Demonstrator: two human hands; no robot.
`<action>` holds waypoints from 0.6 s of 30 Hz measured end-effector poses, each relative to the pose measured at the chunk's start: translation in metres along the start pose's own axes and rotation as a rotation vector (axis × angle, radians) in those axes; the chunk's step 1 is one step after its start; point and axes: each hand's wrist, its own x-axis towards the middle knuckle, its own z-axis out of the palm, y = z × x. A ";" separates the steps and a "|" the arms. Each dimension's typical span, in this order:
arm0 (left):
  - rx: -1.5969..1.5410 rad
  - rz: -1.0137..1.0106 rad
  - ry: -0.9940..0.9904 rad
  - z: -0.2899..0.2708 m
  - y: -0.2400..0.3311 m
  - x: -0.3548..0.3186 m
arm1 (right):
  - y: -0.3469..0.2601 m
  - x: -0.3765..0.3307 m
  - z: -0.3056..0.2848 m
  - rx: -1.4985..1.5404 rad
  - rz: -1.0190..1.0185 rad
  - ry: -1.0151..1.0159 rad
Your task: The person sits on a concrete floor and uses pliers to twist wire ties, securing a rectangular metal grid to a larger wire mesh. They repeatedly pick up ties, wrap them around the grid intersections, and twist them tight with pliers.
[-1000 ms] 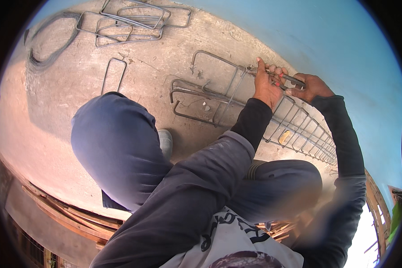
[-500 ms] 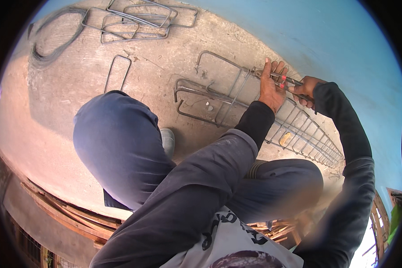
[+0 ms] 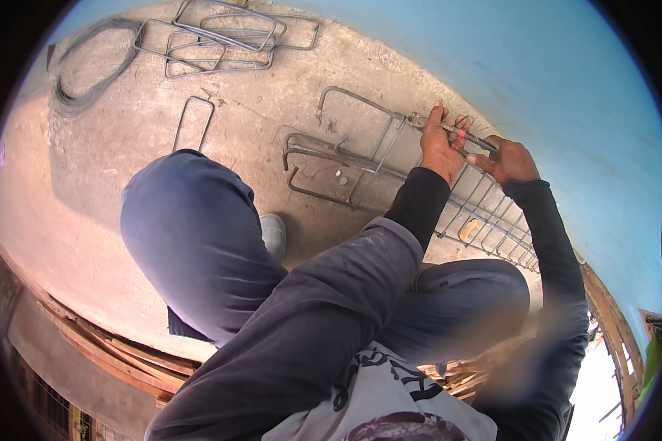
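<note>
1. Gripping the rebar cage [image 3: 449, 198] at its near end, the left hand [image 3: 440, 147] now sits a little further along the top bar than it did a second ago, its fingers [image 3: 437, 116] wrapped closed over the bar beside a stirrup.
2. The right hand [image 3: 509, 160] has drawn in close to the left since the earlier frames; its fingers are closed on a slim metal tool with reddish handles [image 3: 460, 134], whose tip reaches to the joint just past the left hand.
3. That closing-in suggests, as a judgement, that the work has settled on this one crossing of bar and stirrup: the left hand steadies, the right works the tool at the joint. Whether any tie wire is in the tool's tip is too small to tell.
4. The cage itself lies on the concrete floor [image 3: 257, 147], running away to the right along the foot of the blue wall [image 3: 566, 81]; it looks unmoved across the three frames.
5. Nearer the person, a few bent bars [image 3: 324, 165] stick out of the cage's open end, and a single loose stirrup [image 3: 193, 123] lies apart on the floor.
6. Further off, a pile of stirrups [image 3: 228, 40] and a coil of wire [image 3: 88, 73] rest near the wall, all as before.
7. The person crouches, knees [image 3: 191, 235] wide, a light shoe [image 3: 273, 231] planted between them.
</note>
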 end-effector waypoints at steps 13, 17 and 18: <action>0.259 -0.025 -0.193 -0.009 0.022 -0.027 | -0.005 0.047 -0.030 -0.297 -0.031 -0.190; 0.143 -0.132 -0.302 -0.016 0.023 -0.020 | -0.017 0.062 -0.066 0.177 0.364 -0.717; 0.064 -0.103 -0.316 -0.013 0.020 -0.016 | -0.017 0.063 -0.066 0.304 0.411 -0.793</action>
